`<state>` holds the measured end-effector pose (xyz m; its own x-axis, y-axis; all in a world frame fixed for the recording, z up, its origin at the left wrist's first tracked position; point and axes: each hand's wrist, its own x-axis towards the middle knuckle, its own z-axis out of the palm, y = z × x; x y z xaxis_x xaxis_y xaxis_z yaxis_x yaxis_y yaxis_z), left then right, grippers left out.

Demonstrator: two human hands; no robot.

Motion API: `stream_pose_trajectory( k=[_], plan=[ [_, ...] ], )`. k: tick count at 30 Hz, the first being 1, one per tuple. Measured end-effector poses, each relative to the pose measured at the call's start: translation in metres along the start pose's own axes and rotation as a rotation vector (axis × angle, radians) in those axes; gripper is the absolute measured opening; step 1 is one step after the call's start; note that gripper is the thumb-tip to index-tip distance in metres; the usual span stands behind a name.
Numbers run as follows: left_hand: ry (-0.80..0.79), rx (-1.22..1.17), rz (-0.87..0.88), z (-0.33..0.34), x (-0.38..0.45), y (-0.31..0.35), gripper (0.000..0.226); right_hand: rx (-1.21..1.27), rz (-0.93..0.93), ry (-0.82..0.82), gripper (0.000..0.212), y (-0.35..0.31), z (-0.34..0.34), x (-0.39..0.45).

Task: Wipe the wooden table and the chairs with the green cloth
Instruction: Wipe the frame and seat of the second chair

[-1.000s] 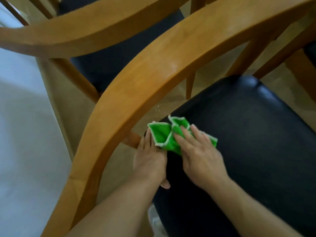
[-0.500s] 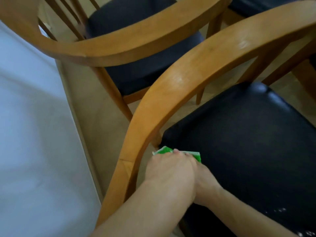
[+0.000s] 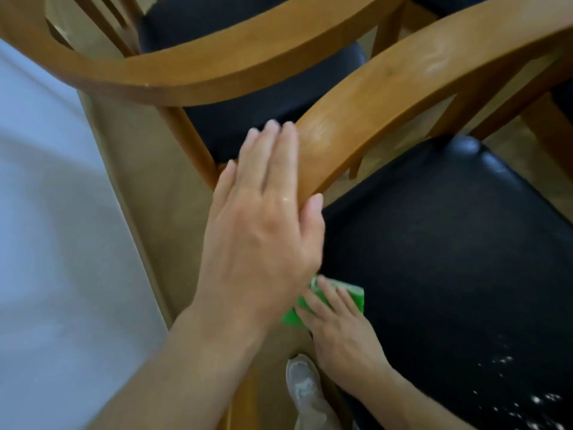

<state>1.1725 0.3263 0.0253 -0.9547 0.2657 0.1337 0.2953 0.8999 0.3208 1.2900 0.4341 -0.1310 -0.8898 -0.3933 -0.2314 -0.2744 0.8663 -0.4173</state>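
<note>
The left hand (image 3: 263, 231) is raised, with its fingers straight and held close together, the thumb lying along the edge of the palm. It holds nothing. Its fingertips are blurred, so I cannot tell whether they touch the curved wooden backrest (image 3: 387, 88) of the near chair or only pass in front of it. This hand and its forearm hide the lower part of the backrest and the left corner of the seat.

The right hand (image 3: 338, 324) lies lower, with its fingers stretched flat on the green cloth (image 3: 350, 294) and pressing it down on the black seat (image 3: 449, 259) near its left edge. Only a small part of the cloth shows: a strip past the fingertips and a corner under the left wrist. The rest is covered by both hands, so its folding cannot be made out.

The seat is cut off at the right and the bottom edge of the view. Some small white specks (image 3: 527, 398) lie on it at the lower right; what they are is not clear.

A second chair (image 3: 217, 76) stands behind, with a dark seat, and its top is cut off. At the left is a pale blurred surface (image 3: 46, 212), hard to identify. A light shoe (image 3: 302, 383) shows on the floor between the forearms.
</note>
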Motion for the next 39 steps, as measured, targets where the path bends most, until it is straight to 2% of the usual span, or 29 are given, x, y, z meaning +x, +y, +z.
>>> stream_pose_trajectory(
  k=[1,3,6,10,11,14,17,18,20,23,25,27,29,31,33,35,37,39],
  plan=[
    [-0.027,-0.022,-0.052,0.0,0.002,-0.006,0.066,-0.013,-0.103,0.004,0.052,0.004,0.007,-0.011],
    [-0.064,-0.095,-0.105,0.004,0.007,-0.011,0.072,-0.066,-0.12,0.043,0.052,0.021,0.007,-0.014],
    [-0.065,-0.054,-0.098,0.014,0.01,-0.011,0.073,-0.055,0.12,0.159,0.055,0.035,-0.016,0.045],
    [-0.049,0.027,-0.103,0.012,0.011,-0.009,0.073,-0.029,0.415,0.146,0.048,0.033,-0.039,0.122],
    [-0.057,0.03,-0.111,0.011,0.011,-0.008,0.073,-0.018,0.439,0.147,0.045,0.022,-0.042,0.127],
    [-0.069,0.015,-0.122,0.008,0.012,-0.008,0.074,0.188,0.38,0.198,0.049,-0.003,-0.039,0.104],
    [-0.107,0.026,-0.118,0.006,0.013,-0.005,0.074,0.054,0.194,0.043,0.059,0.017,-0.034,0.076],
    [-0.106,0.025,-0.118,0.005,0.013,-0.005,0.074,-0.005,0.145,-0.008,0.056,0.031,-0.039,0.077],
    [-0.112,0.026,-0.13,0.005,0.013,-0.006,0.075,-0.096,0.117,-0.004,0.047,0.061,-0.059,0.093],
    [-0.123,0.033,-0.156,0.005,0.014,-0.005,0.076,-0.308,0.357,0.102,0.028,0.137,-0.097,0.133],
    [-0.133,0.059,-0.167,0.005,0.015,-0.005,0.077,-0.348,0.551,0.098,0.032,0.196,-0.114,0.14],
    [-0.144,0.069,-0.174,0.006,0.015,-0.004,0.077,-0.276,0.669,0.148,0.03,0.218,-0.115,0.136],
    [-0.156,0.068,-0.182,0.005,0.015,-0.004,0.076,-0.285,0.676,0.178,0.03,0.195,-0.11,0.141],
    [-0.166,0.075,-0.196,0.003,0.016,-0.003,0.075,-0.277,0.545,0.085,0.036,0.15,-0.101,0.148],
    [-0.177,0.084,-0.208,0.001,0.016,-0.001,0.075,-0.162,0.432,0.011,0.035,0.098,-0.083,0.143],
    [-0.186,0.102,-0.21,0.0,0.017,0.0,0.073,0.009,0.355,0.039,0.03,0.048,-0.057,0.119],
    [-0.187,0.109,-0.21,-0.001,0.018,0.001,0.072,0.159,0.292,0.047,0.042,0.013,-0.035,0.085],
    [-0.191,0.11,-0.21,-0.003,0.019,0.002,0.072,0.118,0.193,-0.018,0.052,0.012,-0.032,0.057]
  ],
)
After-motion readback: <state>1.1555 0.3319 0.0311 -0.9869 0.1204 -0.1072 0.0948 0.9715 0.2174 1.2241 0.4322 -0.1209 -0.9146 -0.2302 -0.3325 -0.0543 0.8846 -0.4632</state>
